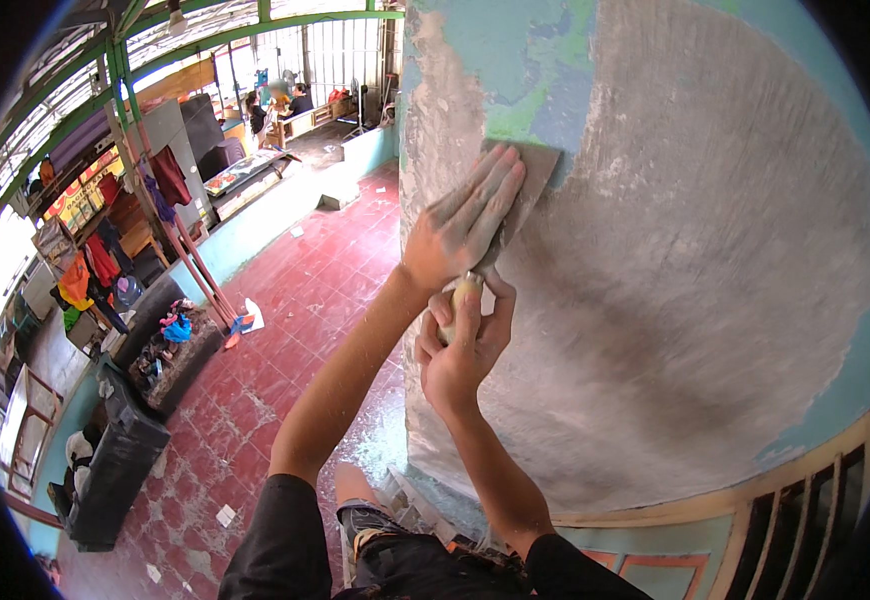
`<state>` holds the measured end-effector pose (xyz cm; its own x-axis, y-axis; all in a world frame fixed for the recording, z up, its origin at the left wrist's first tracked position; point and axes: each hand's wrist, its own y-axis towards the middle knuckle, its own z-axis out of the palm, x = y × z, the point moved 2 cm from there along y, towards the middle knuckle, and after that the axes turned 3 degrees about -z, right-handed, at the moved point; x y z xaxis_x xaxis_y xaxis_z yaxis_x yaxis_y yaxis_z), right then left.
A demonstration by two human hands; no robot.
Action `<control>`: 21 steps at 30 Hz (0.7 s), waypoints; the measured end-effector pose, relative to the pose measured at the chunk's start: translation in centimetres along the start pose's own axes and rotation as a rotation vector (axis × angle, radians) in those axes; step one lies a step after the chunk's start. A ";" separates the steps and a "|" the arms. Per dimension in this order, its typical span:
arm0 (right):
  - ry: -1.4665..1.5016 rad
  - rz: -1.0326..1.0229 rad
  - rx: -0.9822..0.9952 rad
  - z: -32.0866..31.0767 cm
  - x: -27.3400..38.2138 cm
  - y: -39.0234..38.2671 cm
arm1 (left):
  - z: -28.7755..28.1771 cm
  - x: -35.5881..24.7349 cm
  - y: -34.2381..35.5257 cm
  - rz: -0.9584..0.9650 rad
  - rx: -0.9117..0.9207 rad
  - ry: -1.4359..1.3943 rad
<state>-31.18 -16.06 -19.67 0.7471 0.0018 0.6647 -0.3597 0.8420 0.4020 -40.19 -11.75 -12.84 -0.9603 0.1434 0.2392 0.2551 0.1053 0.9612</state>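
A metal scraper blade (pixel 533 172) lies against the wall at a slant, where patchy blue and green paint meets bare grey plaster (pixel 695 220). My left hand (pixel 460 220) is laid over the blade, its fingers stretched out flat on it and pointing up. Just below, my right hand (pixel 465 340) grips the scraper's light wooden handle (pixel 467 293) with curled fingers. Pale dust coats the fingers of my left hand. The blade's edge against the wall is partly hidden by my fingers.
Red floor tiles (pixel 285 300) with debris run along the left. A dark low planter (pixel 115 480), pink poles (pixel 195 270) and hung clothes (pixel 100 265) line that side. Two people (pixel 300 100) are in the far background. A barred window (pixel 815 510) lies low at the right.
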 end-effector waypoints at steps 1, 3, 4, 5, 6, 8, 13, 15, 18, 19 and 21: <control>0.015 0.009 0.007 0.4 0.1 0.5 | -0.2 0.4 0.6 0.002 0.016 0.025; 0.041 0.025 0.021 1.5 1.1 2.3 | -0.6 1.3 2.5 0.006 0.044 0.070; 0.037 -0.035 0.113 2.0 1.7 3.0 | -0.4 1.8 3.4 0.012 -0.015 0.056; 0.033 -0.041 0.118 2.3 1.9 3.0 | -0.6 1.8 3.6 0.002 -0.015 0.061; 0.026 -0.051 0.124 2.4 2.0 3.2 | -0.6 1.8 3.9 -0.006 -0.021 0.063; 0.023 -0.038 0.097 2.3 2.0 2.7 | -0.7 1.5 3.6 -0.024 0.011 0.072; -0.017 0.044 -0.044 -1.5 0.7 -1.1 | 0.2 -2.2 -0.7 -0.042 0.053 0.025; -0.030 0.064 -0.041 -2.6 0.5 -1.6 | 0.4 -2.9 -1.6 -0.054 0.064 0.043; -0.037 0.065 -0.035 -2.8 0.7 -1.8 | 0.3 -3.4 -1.6 -0.083 0.056 0.025; -0.037 0.060 -0.034 -2.8 0.8 -1.7 | 0.3 -3.4 -1.4 -0.094 0.049 0.011; -0.035 0.067 -0.034 -2.7 0.8 -1.4 | 0.2 -3.2 -1.0 -0.090 0.056 0.006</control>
<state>-28.57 -15.76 -21.41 0.7014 0.0405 0.7116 -0.3887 0.8586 0.3343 -37.32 -12.16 -14.58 -0.9804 0.1245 0.1529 0.1731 0.1727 0.9696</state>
